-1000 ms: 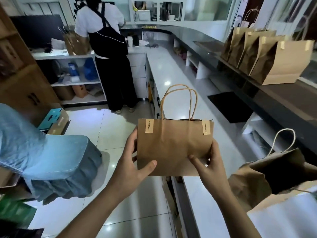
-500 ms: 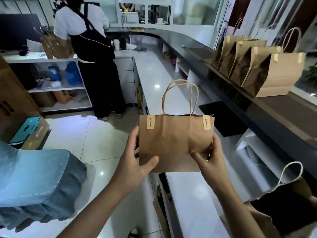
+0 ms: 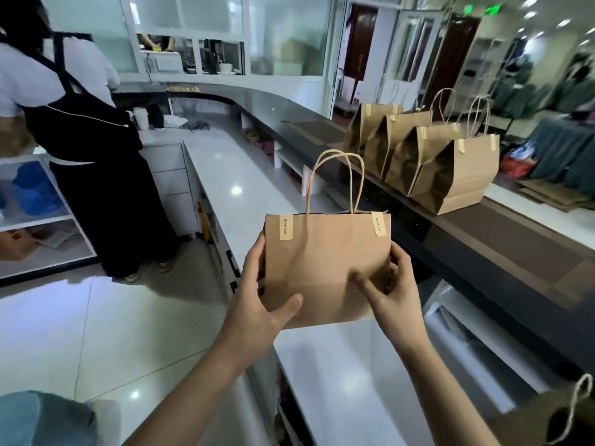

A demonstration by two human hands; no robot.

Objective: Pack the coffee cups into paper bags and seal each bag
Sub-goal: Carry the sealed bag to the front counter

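Note:
I hold a brown paper bag (image 3: 325, 262) upright in front of me, above the white lower counter (image 3: 238, 188). Its top is closed, with a paper sticker at each upper corner, and twisted handles stand up from it. My left hand (image 3: 257, 304) grips its lower left side, thumb on the front. My right hand (image 3: 389, 291) grips the lower right side, thumb pressed into the front panel. No coffee cups are visible. Several sealed bags (image 3: 450, 169) stand in a row on the dark upper counter (image 3: 502, 239) to the right.
A person in a black apron (image 3: 80, 149) stands at the far left by white shelves. Another open brown bag (image 3: 566, 416) sits at the bottom right corner. A blue-clad knee (image 3: 38, 420) shows at bottom left. A glossy tiled floor lies to the left.
The view has turned right and upward; the row of sealed bags is now nearer the centre. The held bag has stayed between both hands, carried toward the upper counter.

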